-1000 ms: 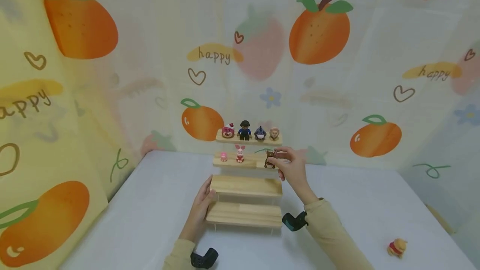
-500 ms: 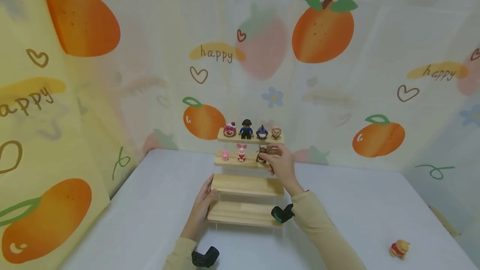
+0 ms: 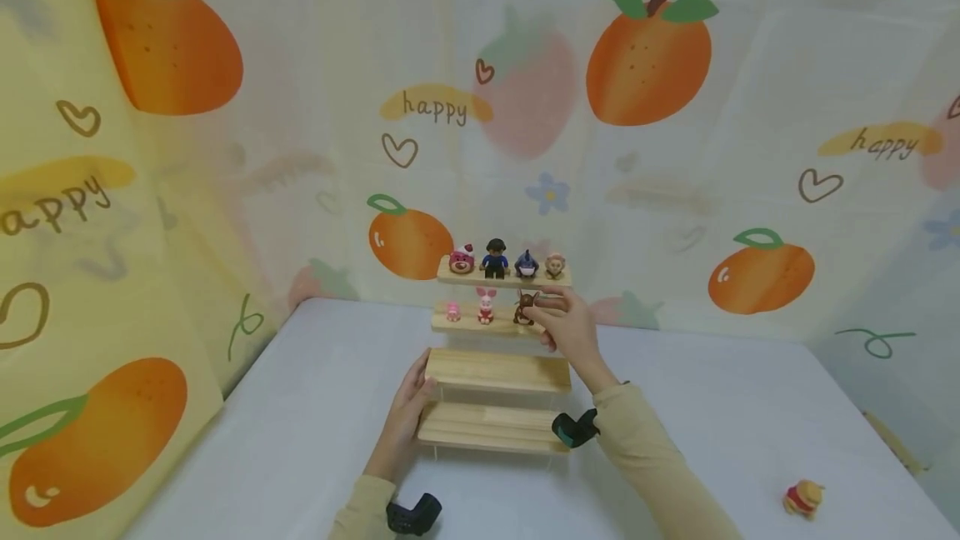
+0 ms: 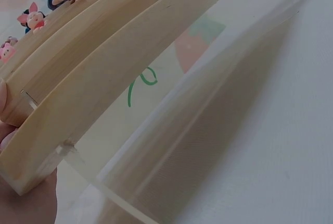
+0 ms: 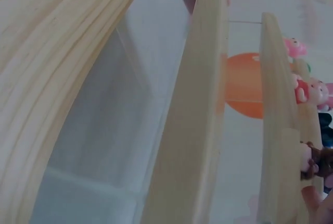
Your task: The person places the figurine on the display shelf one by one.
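Observation:
A stepped wooden display stand [image 3: 497,371] rises on the white table in the head view. My left hand [image 3: 406,407] holds its left side at the two lower shelves. At the right part of the second shelf from the top, my right hand [image 3: 573,328] pinches a brown eared figurine [image 3: 522,307], thumb across its front. A small pink figurine [image 3: 453,312] and a pink piglet figurine [image 3: 486,307] stand left of it on that shelf. The right wrist view shows the brown figurine's lower part beside a fingertip [image 5: 312,199].
On the top shelf [image 3: 504,280] stand a pink bear figurine [image 3: 461,260], a dark-haired figure in blue [image 3: 494,259], a blue donkey figurine [image 3: 527,264] and a pale-faced figurine [image 3: 555,266]. A yellow bear figurine in red [image 3: 803,498] lies at the table's right front.
My right hand has moved left along the second shelf with the brown figurine, closer to the piglet, then stayed nearly still. My left hand keeps its hold on the stand.

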Demonstrator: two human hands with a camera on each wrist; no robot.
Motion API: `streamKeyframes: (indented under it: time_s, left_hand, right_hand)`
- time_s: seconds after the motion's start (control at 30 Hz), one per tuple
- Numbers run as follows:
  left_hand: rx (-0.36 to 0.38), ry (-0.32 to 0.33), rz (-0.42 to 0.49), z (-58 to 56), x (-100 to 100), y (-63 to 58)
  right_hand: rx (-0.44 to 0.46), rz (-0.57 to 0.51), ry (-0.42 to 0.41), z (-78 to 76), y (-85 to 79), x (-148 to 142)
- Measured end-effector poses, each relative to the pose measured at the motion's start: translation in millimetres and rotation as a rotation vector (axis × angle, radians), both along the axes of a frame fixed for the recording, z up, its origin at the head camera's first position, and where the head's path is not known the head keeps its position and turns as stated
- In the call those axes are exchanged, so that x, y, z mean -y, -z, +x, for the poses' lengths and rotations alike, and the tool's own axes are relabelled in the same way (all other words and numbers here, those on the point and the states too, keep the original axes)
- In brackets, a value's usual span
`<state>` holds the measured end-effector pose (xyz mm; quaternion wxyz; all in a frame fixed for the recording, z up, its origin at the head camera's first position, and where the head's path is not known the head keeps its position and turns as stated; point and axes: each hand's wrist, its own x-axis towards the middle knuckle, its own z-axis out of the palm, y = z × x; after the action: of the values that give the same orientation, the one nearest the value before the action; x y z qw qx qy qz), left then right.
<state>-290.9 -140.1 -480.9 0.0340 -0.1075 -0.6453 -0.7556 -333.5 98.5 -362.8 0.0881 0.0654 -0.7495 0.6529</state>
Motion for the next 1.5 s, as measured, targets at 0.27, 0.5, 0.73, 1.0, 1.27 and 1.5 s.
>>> streamKeyframes:
  time_s: [0.27,0.5,0.73,1.0,1.27,1.5]
  left_hand:
    - [-0.014,0.021,-0.007,-1.6,-3.3,0.8]
    - [0.015,0.013,0.000,0.0,0.1,2.6]
    - [0.032,0.035,0.057,1.0,0.8,3.7]
    - [0.027,0.028,0.107,2.2,-1.3,1.3]
    - [0.034,0.019,0.097,3.2,-1.8,3.0]
    - [0.060,0.017,0.060,0.5,0.0,3.9]
  right_hand:
    - [-0.022,0.036,-0.027,33.2,-7.2,-40.1]
    - [-0.057,0.220,-0.051,45.5,2.0,-67.1]
    - [-0.042,0.233,-0.067,48.9,17.4,-85.6]
    - [-0.041,0.088,-0.060,63.1,13.1,-111.0]
    - [-0.079,0.017,0.013,84.0,14.5,-146.3]
    - [-0.083,-0.062,0.118,114.4,31.2,-191.1]
